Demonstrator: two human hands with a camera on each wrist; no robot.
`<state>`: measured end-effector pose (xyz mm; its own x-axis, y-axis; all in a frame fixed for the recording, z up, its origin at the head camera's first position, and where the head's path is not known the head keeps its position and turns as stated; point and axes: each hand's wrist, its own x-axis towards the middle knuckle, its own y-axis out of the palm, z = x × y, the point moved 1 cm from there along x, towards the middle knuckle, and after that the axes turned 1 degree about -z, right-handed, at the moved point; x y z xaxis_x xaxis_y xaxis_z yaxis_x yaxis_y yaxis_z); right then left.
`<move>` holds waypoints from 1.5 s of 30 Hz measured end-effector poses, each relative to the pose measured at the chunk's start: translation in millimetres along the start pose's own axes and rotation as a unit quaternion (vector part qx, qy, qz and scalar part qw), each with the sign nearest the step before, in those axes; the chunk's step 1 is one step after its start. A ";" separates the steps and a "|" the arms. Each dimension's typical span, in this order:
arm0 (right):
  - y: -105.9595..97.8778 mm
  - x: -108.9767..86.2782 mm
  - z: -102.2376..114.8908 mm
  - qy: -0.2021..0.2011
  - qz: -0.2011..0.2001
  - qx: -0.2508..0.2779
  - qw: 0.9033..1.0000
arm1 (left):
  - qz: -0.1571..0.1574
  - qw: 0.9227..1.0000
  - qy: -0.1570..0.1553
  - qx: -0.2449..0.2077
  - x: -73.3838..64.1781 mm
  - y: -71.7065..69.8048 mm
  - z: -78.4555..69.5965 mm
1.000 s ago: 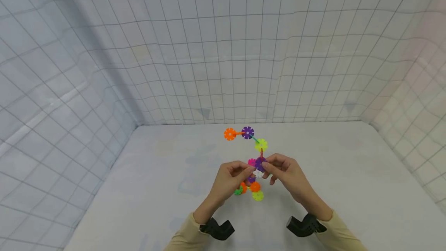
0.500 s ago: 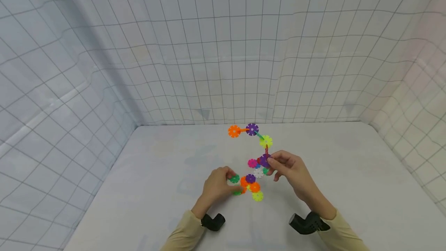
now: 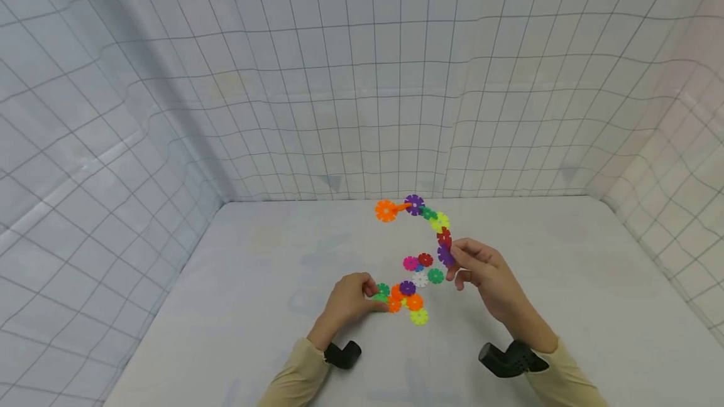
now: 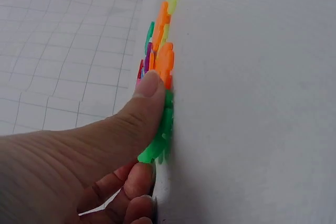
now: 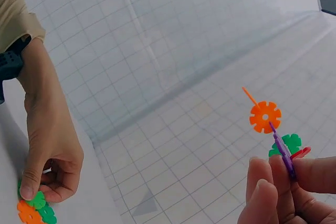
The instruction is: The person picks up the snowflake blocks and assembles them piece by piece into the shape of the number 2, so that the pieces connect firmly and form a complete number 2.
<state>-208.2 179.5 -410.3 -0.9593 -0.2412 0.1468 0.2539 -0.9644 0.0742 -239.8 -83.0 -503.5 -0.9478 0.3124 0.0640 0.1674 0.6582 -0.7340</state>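
Note:
My right hand [image 3: 486, 269] pinches the end purple notched disc [image 3: 445, 255] of a curved chain of snowflake discs, held up off the table. Beyond it the chain runs through a red disc [image 3: 444, 237], a yellow disc [image 3: 440, 222], a green one and a purple disc [image 3: 415, 205] to an orange disc [image 3: 386, 210] at the far end. At the left edge of the loose discs, my left hand [image 3: 347, 299] pinches a bright green disc [image 4: 155, 148] between thumb and fingers. It stands tilted there, close to an orange disc [image 5: 30, 212] and a darker green disc [image 5: 48, 214].
Several loose discs lie on the white table [image 3: 271, 306] between the hands: orange [image 3: 415, 302], yellow [image 3: 419, 317], purple [image 3: 407, 288], white [image 3: 420, 279], green [image 3: 435, 276], red [image 3: 425, 260] and pink [image 3: 411, 263]. Grid-patterned sheeting [image 3: 396, 93] surrounds the table at back and sides.
My left hand has let go of the chain area, moved down-left to the loose discs and taken hold of a green disc. My right hand has drawn the chain to the right and slightly up.

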 end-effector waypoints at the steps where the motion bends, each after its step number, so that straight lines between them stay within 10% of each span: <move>1: -0.4 -0.5 1.2 0.000 0.005 0.011 1.000 | 0.002 1.000 -0.003 -0.004 0.0 -0.8 0.4; 17: -2.5 0.4 4.1 0.014 -0.006 0.018 1.000 | -0.019 0.993 0.038 -0.109 1.2 -20.2 -15.0; 31: 2.7 -0.7 2.0 0.003 -0.026 0.002 1.000 | -0.036 0.937 0.048 -0.344 -15.9 -27.9 -76.1; 45: 14.1 -4.3 0.3 -0.004 -0.029 -0.030 0.999 | -0.113 0.908 0.155 -0.373 -24.5 -26.6 -101.3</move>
<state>-200.5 167.0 -409.5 -0.9711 -0.1838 0.1521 0.1895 -0.9816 0.0240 -193.6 -38.8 -417.0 -0.8780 0.2136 0.4283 0.2252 0.9740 -0.0240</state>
